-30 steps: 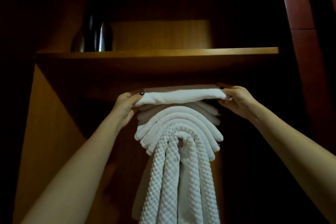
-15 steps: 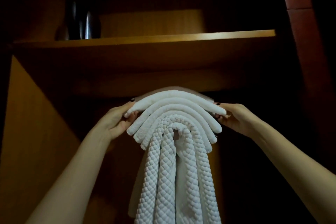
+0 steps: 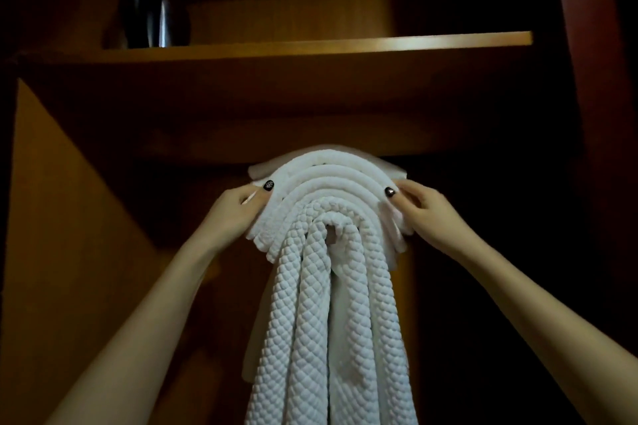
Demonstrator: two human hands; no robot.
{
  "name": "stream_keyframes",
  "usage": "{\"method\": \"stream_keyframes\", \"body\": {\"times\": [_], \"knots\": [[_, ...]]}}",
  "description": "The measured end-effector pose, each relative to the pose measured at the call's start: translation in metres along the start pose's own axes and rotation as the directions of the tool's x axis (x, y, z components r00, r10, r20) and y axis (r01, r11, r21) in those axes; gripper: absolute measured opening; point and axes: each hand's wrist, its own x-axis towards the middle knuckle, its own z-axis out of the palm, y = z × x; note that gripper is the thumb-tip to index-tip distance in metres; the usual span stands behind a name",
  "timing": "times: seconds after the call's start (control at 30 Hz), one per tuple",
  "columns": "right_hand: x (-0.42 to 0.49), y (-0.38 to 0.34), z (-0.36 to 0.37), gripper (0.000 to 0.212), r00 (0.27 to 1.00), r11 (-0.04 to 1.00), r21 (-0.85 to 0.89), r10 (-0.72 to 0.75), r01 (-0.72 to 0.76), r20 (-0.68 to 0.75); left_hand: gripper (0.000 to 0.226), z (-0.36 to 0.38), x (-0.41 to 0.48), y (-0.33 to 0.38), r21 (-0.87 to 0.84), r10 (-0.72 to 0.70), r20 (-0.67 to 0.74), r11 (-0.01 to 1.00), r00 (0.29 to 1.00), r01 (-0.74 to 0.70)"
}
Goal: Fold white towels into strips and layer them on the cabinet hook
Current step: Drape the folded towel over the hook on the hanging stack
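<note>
White towels [image 3: 328, 178] draped in layers below the cabinet shelf [image 3: 310, 45].
We record the left grip [image 3: 238, 214] and right grip [image 3: 428, 214] each closed, thumb in front, pinching opposite ends of the arched upper layers.

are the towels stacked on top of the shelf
No, the towels hang draped in arcs below the shelf.

Towels [image 3: 328, 304] are bumpy matt cloth, the shelf [image 3: 310, 45] smooth wood, the vessel [image 3: 162, 21] glossy.
</note>
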Motion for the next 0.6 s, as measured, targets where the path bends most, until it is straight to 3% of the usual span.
{"method": "stream_keyframes", "body": {"times": [0.07, 0.13, 0.23, 0.33, 0.4, 0.5, 0.6], "knots": [[-0.008, 0.002, 0.01, 0.014, 0.998, 0.997, -0.049, -0.064, 0.063, -0.007, 0.027, 0.009, -0.008, -0.001, 0.001, 0.011, 0.032, 1.0, 0.999, -0.011], [-0.014, 0.004, 0.015, 0.015, 0.998, 0.995, -0.068, -0.067, 0.066, -0.012, 0.01, 0.02, -0.019, -0.002, -0.032, 0.062, 0.081, 0.998, 0.995, -0.06], [-0.016, -0.004, 0.009, 0.028, 0.998, 0.996, -0.09, -0.004, 0.009, 0.057, 0.023, 0.022, -0.03, 0.005, -0.052, 0.098, 0.11, 0.994, 0.989, -0.093], [-0.023, -0.015, -0.005, 0.047, 0.991, 0.991, -0.108, 0.085, -0.074, 0.106, 0.047, 0.021, -0.038, 0.015, 0.108, 0.025, -0.059, 0.994, 0.998, -0.019], [-0.041, -0.025, -0.014, 0.052, 0.993, 0.985, -0.142, 0.109, -0.102, 0.04, 0.049, 0.028, -0.056, 0.031, 0.246, 0.102, -0.182, 0.968, 0.978, -0.055], [-0.09, -0.042, -0.031, 0.048, 0.998, 0.985, -0.164, 0.064, -0.059, 0.025, 0.04, 0.054, -0.097, 0.059, 0.301, 0.23, -0.102, 0.934, 0.968, -0.191], [-0.154, -0.046, -0.054, 0.051, 0.977, 0.959, -0.248, 0.17, -0.135, 0.127, 0.041, 0.096, -0.149, 0.078, 0.261, 0.242, 0.038, 0.934, 0.97, -0.243]]}}
